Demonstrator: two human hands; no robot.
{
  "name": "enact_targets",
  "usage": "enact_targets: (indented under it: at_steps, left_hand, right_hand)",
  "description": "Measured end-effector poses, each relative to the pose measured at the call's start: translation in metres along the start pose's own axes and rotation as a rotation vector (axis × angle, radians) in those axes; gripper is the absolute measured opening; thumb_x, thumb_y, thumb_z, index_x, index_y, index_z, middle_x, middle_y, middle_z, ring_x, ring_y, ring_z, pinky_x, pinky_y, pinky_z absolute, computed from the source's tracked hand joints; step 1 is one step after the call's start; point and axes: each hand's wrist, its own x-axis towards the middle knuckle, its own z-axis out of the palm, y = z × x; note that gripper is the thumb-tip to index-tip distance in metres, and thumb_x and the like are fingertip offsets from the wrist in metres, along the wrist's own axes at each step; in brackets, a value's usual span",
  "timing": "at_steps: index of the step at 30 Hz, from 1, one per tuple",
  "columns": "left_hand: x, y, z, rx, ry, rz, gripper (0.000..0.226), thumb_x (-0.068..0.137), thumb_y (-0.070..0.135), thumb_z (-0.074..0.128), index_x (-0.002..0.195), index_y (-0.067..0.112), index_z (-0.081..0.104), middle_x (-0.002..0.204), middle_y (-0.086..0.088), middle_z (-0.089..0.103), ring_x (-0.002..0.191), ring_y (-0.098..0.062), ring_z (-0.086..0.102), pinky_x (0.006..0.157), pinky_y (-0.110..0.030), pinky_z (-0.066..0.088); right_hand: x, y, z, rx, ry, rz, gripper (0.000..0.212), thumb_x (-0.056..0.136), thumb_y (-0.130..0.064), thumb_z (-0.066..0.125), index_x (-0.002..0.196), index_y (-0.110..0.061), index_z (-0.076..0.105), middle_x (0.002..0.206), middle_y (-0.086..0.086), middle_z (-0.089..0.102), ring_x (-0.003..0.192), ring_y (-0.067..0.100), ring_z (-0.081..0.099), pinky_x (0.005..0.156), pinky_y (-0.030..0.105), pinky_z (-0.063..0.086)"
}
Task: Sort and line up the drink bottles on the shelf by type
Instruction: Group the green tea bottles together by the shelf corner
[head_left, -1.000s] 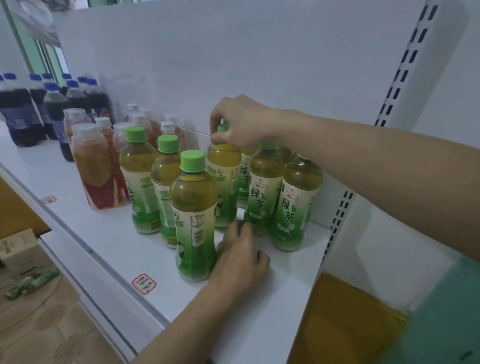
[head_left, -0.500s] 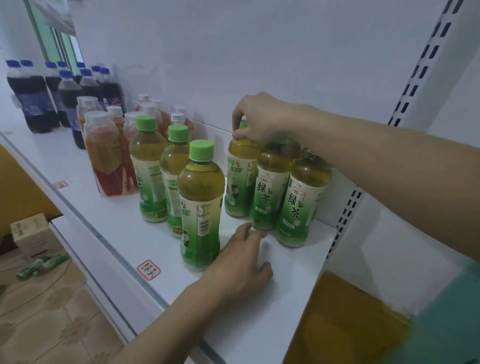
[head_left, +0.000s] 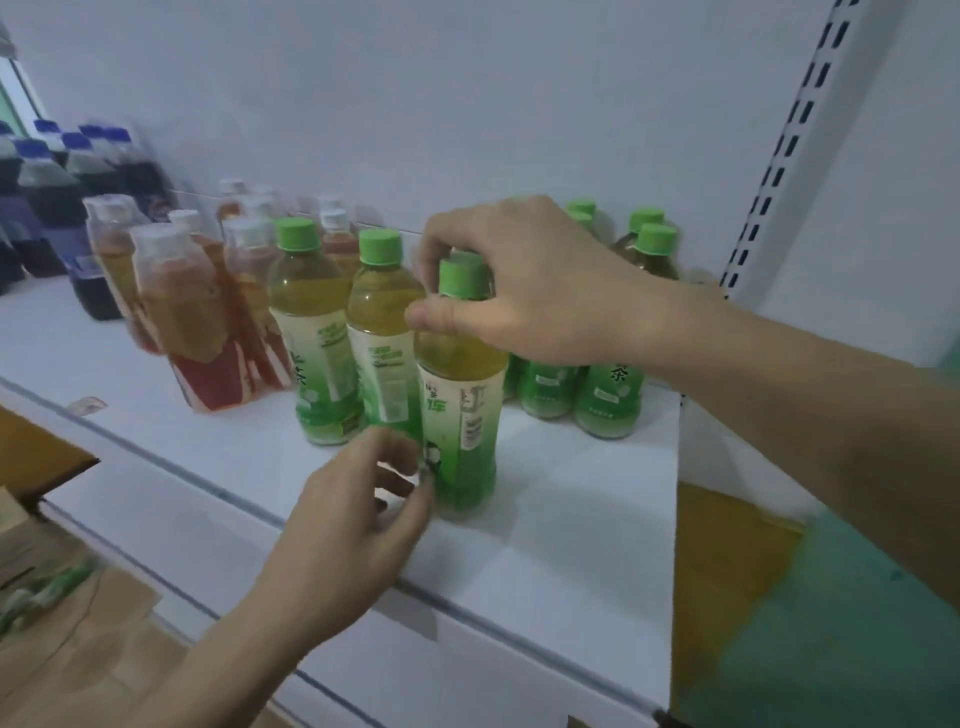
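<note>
Two hands are at work on the white shelf (head_left: 571, 519). Nearest me, my left hand (head_left: 353, 535) hovers at the base of the front green tea bottle (head_left: 460, 410), fingers loosely curled and apart; I cannot tell whether the fingertips touch it. My right hand (head_left: 540, 291) grasps that same bottle's green cap (head_left: 464, 278) and neck from above, thumb in front. The bottle stands upright near the shelf's front edge. Just behind it on the left, two more green tea bottles (head_left: 332, 332) stand in a row. Further right, against the back panel, another green tea cluster (head_left: 613, 395) sits. Beyond on the left stand red-brown tea bottles (head_left: 192, 317), then blurred dark cola bottles (head_left: 47, 197).
</note>
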Motion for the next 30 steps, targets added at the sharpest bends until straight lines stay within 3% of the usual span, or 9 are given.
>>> enact_targets:
  at_steps: [3,6,11,17,19,21,25,28,30]
  left_hand:
    - [-0.001,-0.001,0.008,0.014,-0.072,0.001,0.068,0.086,0.045,0.064,0.146,0.030,0.035,0.125,0.018,0.055,0.102,0.002,0.059,0.082,-0.030,0.057]
    - [0.003,0.005,0.016,0.133,-0.113,0.090,0.089,0.087,0.051,0.065,0.157,0.027,0.018,0.148,0.010,0.046,0.127,-0.007,0.050,0.104,-0.034,0.048]
    - [0.035,0.022,0.035,-0.277,-0.269,0.056,0.065,0.083,0.028,0.081,0.137,0.032,0.046,0.123,0.021,0.065,0.111,0.002,0.064,0.098,-0.032,0.055]
    - [0.042,0.040,0.062,-0.374,-0.113,0.069,0.063,0.073,0.035,0.088,0.122,0.039,0.048,0.110,0.028,0.061,0.095,0.019,0.058,0.080,-0.018,0.056]
    - [0.043,0.045,0.065,-0.363,-0.105,0.103,0.071,0.070,0.042,0.089,0.125,0.041,0.044,0.115,0.028,0.057,0.101,0.019,0.054,0.079,-0.012,0.053]
    - [0.050,0.045,0.058,-0.442,-0.266,0.102,0.070,0.073,0.038,0.089,0.128,0.039,0.046,0.120,0.026,0.060,0.108,0.012,0.056,0.088,-0.015,0.053]
    - [0.057,0.049,0.046,-0.703,-0.591,0.134,0.065,0.080,0.001,0.082,0.134,0.025,0.054,0.120,0.004,0.071,0.111,-0.013,0.067,0.098,-0.028,0.054]
    - [0.054,0.054,0.063,-0.666,-0.389,0.094,0.072,0.072,0.012,0.090,0.132,0.028,0.053,0.117,0.011,0.071,0.108,-0.006,0.068,0.096,-0.027,0.055]
    - [0.052,0.054,0.077,-0.579,-0.265,0.049,0.084,0.066,0.028,0.095,0.136,0.032,0.049,0.121,0.017,0.068,0.109,0.002,0.065,0.095,-0.026,0.055]
  right_hand:
    - [-0.009,0.000,-0.009,0.081,0.012,0.079,0.010,0.090,-0.035,0.071,0.090,-0.024,0.069,0.075,-0.018,0.061,0.068,-0.008,0.055,0.061,0.010,0.034]
    - [-0.022,0.004,-0.022,0.203,-0.016,0.126,0.004,0.091,-0.017,0.070,0.095,-0.017,0.071,0.088,-0.012,0.069,0.068,-0.008,0.058,0.065,0.009,0.039]
    - [-0.035,0.011,-0.042,0.276,0.018,0.192,0.006,0.094,-0.010,0.064,0.099,-0.012,0.068,0.098,0.002,0.069,0.082,0.016,0.063,0.072,0.022,0.049]
    - [-0.048,0.024,-0.052,-0.136,0.120,0.459,0.027,0.086,-0.052,0.070,0.090,-0.026,0.071,0.095,-0.007,0.068,0.097,0.015,0.062,0.080,0.031,0.052]
    - [-0.052,0.026,-0.061,-0.021,0.163,0.396,0.019,0.089,-0.041,0.071,0.087,-0.022,0.073,0.089,-0.005,0.071,0.088,0.011,0.066,0.078,0.036,0.055]
    - [-0.057,0.030,-0.073,0.176,0.140,0.296,0.008,0.093,-0.020,0.069,0.089,-0.014,0.071,0.086,-0.005,0.070,0.076,0.001,0.065,0.068,0.021,0.051]
    - [-0.063,0.034,-0.087,0.459,0.112,0.188,0.008,0.097,-0.002,0.058,0.098,0.001,0.065,0.084,-0.006,0.064,0.071,0.009,0.057,0.063,0.021,0.045]
    - [-0.059,0.039,-0.081,0.265,0.097,0.264,0.009,0.098,-0.015,0.061,0.097,-0.010,0.068,0.087,-0.008,0.066,0.071,0.006,0.060,0.065,0.024,0.050]
    - [-0.054,0.044,-0.073,-0.048,0.084,0.327,0.015,0.094,-0.035,0.064,0.094,-0.021,0.071,0.093,-0.006,0.070,0.085,0.011,0.065,0.080,0.038,0.054]
